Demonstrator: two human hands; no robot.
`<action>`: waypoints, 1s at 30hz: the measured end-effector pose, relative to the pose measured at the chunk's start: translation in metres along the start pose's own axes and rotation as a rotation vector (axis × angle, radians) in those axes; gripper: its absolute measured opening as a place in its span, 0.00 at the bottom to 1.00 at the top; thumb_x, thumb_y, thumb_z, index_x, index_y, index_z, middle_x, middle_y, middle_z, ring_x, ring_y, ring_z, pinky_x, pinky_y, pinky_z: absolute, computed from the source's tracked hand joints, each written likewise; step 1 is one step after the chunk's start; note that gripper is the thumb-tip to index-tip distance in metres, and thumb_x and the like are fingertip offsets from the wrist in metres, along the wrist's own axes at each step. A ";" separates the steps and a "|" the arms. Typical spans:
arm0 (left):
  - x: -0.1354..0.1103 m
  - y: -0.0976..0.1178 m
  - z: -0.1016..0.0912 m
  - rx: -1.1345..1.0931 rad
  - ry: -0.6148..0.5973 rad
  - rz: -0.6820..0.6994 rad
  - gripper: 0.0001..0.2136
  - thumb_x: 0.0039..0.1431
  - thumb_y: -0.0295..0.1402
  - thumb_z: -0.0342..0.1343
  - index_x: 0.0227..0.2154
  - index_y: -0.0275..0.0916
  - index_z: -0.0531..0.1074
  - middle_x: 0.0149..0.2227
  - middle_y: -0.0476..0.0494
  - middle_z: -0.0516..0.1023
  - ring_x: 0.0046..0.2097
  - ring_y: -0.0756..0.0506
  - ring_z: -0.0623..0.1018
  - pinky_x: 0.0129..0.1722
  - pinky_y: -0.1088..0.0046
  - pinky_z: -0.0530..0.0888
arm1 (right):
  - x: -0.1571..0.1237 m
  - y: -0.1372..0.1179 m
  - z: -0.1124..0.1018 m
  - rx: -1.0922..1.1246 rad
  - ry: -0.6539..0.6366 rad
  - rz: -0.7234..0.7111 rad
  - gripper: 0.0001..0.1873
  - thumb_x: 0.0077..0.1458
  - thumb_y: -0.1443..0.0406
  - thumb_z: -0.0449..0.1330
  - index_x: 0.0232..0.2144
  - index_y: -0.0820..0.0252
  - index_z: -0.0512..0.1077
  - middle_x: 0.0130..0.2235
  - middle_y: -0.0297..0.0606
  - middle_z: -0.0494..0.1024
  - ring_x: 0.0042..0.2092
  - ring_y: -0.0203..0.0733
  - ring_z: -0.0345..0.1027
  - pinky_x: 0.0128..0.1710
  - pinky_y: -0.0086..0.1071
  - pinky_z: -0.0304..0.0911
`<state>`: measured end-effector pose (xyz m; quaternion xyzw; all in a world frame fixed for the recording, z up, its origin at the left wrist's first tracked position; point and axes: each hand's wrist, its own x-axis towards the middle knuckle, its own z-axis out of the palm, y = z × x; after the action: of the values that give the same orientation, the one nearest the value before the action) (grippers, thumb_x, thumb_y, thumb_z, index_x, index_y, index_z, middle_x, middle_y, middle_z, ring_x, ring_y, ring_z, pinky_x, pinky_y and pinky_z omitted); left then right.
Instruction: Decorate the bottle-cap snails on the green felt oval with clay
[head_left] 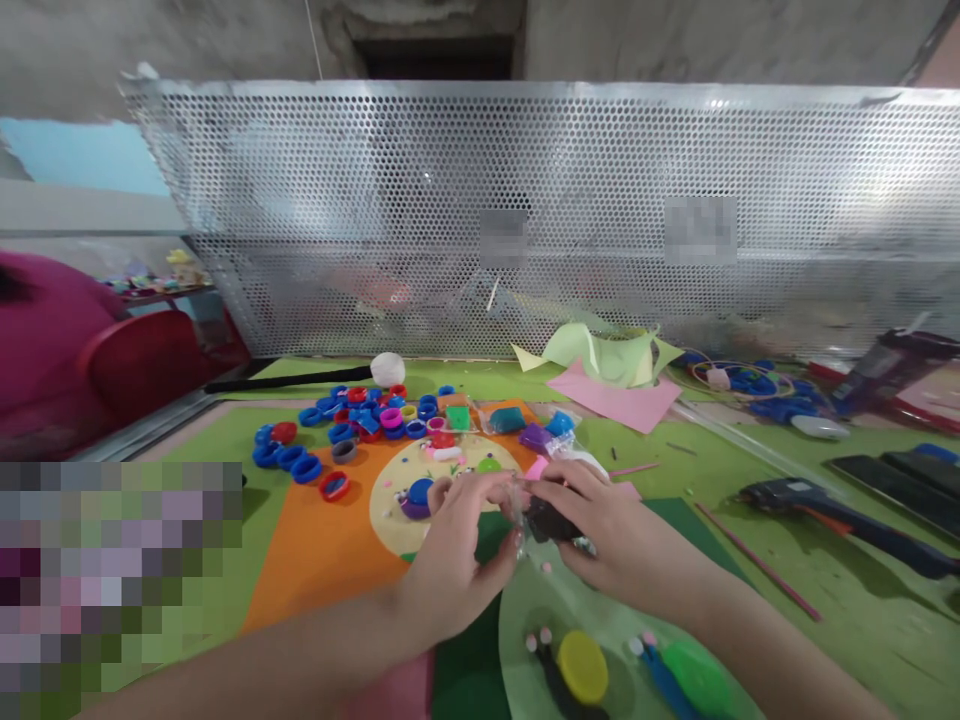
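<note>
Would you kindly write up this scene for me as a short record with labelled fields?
hands: left hand and right hand meet, both gripping a dark lump in clear wrap
beneath: orange sheet with a cream circle, on the green table
behind: heap of blue and red rings, pink paper, perforated screen
right side: glue gun, lying untouched
near edge: yellow disc

Near the frame centre, the left hand [457,560] and the right hand [615,535] hold together a dark clay lump in clear wrap [551,520]; blue rings [352,420] lie upper left of them.
</note>
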<state>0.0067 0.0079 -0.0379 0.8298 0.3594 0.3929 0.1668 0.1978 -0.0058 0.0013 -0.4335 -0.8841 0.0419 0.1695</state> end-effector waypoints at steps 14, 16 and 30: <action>-0.003 -0.008 0.011 -0.322 0.043 -0.029 0.17 0.58 0.24 0.47 0.49 0.46 0.54 0.31 0.51 0.64 0.35 0.48 0.72 0.39 0.70 0.70 | -0.001 -0.003 0.002 -0.009 0.086 0.048 0.26 0.47 0.59 0.61 0.47 0.64 0.61 0.53 0.51 0.63 0.56 0.54 0.51 0.50 0.50 0.57; -0.006 -0.004 0.012 -0.390 0.019 -0.009 0.19 0.58 0.23 0.47 0.49 0.48 0.54 0.31 0.52 0.63 0.35 0.49 0.71 0.38 0.71 0.70 | -0.001 -0.007 0.001 -0.011 0.094 0.062 0.19 0.44 0.57 0.63 0.37 0.60 0.65 0.51 0.48 0.64 0.55 0.55 0.51 0.49 0.50 0.56; -0.010 -0.005 0.013 -0.584 -0.002 -0.138 0.17 0.60 0.28 0.50 0.51 0.48 0.58 0.29 0.50 0.63 0.35 0.47 0.70 0.42 0.66 0.70 | -0.002 -0.014 -0.002 0.144 -0.019 0.035 0.05 0.55 0.66 0.53 0.28 0.55 0.67 0.55 0.35 0.61 0.59 0.49 0.44 0.53 0.50 0.50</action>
<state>0.0100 0.0039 -0.0541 0.7209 0.2866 0.4664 0.4250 0.1892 -0.0165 0.0060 -0.4353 -0.8725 0.1126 0.1912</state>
